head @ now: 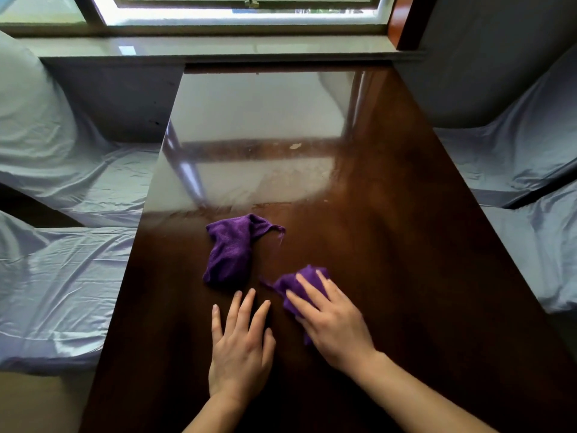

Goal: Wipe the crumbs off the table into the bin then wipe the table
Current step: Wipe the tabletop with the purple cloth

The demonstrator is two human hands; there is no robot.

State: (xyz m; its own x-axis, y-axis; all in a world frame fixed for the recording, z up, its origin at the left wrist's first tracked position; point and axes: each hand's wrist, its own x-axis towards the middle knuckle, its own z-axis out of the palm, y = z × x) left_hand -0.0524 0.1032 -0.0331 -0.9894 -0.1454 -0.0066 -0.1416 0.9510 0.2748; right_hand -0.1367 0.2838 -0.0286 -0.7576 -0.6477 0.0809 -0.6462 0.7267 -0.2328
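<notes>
**Cloth pressed flat for wiping, spare cloth parked ahead**

Right hand point(331, 320) is laid palm-down w/ fingers spread over a purple microfibre cloth point(301, 284); cloth is pinned to the table point(406, 245) rather than pinched, and only its far and left edges are seen past the fingertips. Flat spread is judged to be chosen so a wide patch is swept per stroke. Left hand point(240, 345) is rested open and empty on the bare wood just beside the right, nothing gripped; it is prob. placed there as a brace, or as a stop to gather crumbs against.

A second purple cloth point(231, 248) is left crumpled just ahead of the left fingertips, apart from both hands, within reach, presumably kept for the final wipe.

Crumbs: a pale speck point(295, 146) is seen well beyond both hands, in the window glare; faint streaks are visible nearby, but whether they are crumbs can't be told. Bin is not in view, so the edge to sweep toward can't be judged. Covered seats point(62, 276) are set along both sides, so crumbs pushed sideways could be dropped onto fabric.
</notes>
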